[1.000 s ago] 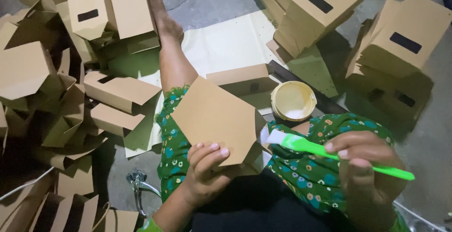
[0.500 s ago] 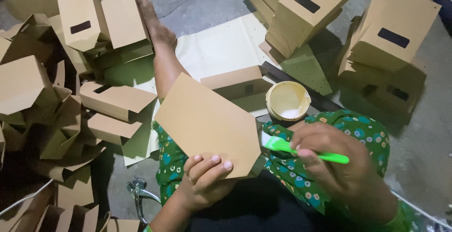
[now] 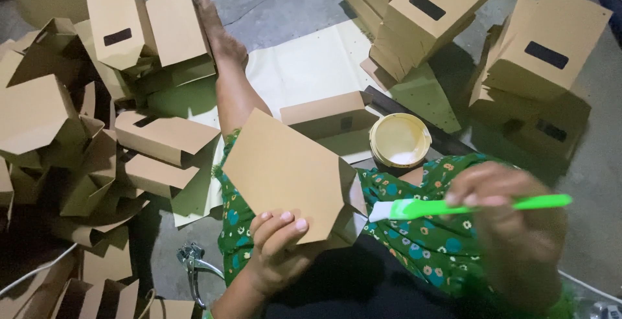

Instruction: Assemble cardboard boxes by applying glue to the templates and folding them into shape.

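Observation:
My left hand (image 3: 275,248) grips the near edge of a brown paper bag (image 3: 285,173), held flat and tilted over my lap. My right hand (image 3: 512,222) holds a bright green brush (image 3: 453,207) nearly level, with its white bristle tip touching the bag's right edge. A round pot of pale yellow glue (image 3: 400,139) stands open on the floor just beyond my knee. I sit with one bare leg (image 3: 227,66) stretched out across a cream sheet (image 3: 304,66).
Loose folded brown bags (image 3: 78,118) lie heaped on the left. Stacks of finished bags with dark window patches (image 3: 427,14) stand at the top right, and more (image 3: 538,66) at the right. Metal pliers (image 3: 194,261) lie on the concrete near my left elbow.
The bag has shifted a little toward me and to the right. My right hand has slid right, so the brush now points from the right with its tip at the bag's edge.

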